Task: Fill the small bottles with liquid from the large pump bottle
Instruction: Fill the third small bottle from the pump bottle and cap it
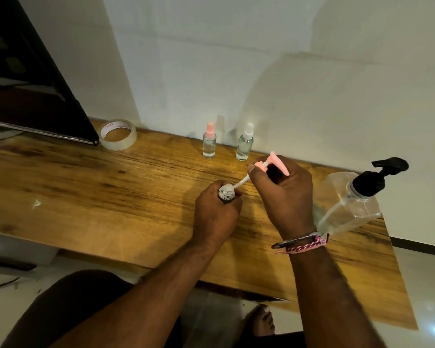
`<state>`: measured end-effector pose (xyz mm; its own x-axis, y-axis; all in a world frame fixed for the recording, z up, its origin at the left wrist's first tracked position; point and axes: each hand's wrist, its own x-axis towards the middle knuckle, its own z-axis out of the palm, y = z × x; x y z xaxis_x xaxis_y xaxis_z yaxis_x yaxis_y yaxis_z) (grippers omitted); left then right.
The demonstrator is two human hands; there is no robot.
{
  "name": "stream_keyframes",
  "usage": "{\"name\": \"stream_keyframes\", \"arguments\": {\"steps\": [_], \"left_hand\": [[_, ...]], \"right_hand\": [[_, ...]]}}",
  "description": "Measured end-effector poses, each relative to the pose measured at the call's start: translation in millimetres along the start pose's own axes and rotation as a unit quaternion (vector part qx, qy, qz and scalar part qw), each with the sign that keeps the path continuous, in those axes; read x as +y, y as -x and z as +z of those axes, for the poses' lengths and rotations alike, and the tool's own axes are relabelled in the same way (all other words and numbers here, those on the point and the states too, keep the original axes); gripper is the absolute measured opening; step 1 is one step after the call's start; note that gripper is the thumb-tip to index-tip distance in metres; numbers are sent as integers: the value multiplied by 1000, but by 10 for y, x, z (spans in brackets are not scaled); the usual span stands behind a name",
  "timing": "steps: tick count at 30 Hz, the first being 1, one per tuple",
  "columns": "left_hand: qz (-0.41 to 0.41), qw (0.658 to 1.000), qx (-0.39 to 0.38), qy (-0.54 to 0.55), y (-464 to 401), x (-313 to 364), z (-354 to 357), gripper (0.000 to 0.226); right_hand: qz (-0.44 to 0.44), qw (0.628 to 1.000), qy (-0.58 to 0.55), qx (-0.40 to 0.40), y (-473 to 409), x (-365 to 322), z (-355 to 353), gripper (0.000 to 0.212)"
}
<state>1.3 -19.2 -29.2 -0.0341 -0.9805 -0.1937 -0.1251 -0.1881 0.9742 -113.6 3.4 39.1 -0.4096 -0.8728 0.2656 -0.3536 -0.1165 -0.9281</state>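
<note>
My left hand (215, 212) grips a small bottle (227, 192) on the wooden table (111, 187); only its open neck shows above my fingers. My right hand (284, 194) pinches a pink spray cap (276, 165), and the cap's white dip tube (242, 183) slants down to the bottle's mouth. Two small capped bottles stand by the wall: one with a pink cap (209, 141) and one with a white cap (245, 143). The large clear pump bottle (354, 199) with a black pump stands to the right of my right hand.
A roll of clear tape (118, 134) lies at the back left beside a dark screen (30, 79). The wall runs close behind the bottles. The table's front edge is near my forearms, with my knee and foot below it.
</note>
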Motion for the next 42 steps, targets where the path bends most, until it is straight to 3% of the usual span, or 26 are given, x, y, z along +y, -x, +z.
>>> {"name": "stream_keyframes", "arguments": {"steps": [10, 24, 42], "left_hand": [[1, 1000, -10, 6, -21, 1, -3, 29], [-3, 1000, -26, 13, -43, -33, 41, 25], [10, 998, -38, 54, -22, 28, 40, 27]], "right_hand": [[38, 997, -4, -71, 7, 105, 86, 10], [34, 995, 37, -83, 1, 209, 145, 25], [16, 992, 58, -111, 23, 233, 175, 12]]}}
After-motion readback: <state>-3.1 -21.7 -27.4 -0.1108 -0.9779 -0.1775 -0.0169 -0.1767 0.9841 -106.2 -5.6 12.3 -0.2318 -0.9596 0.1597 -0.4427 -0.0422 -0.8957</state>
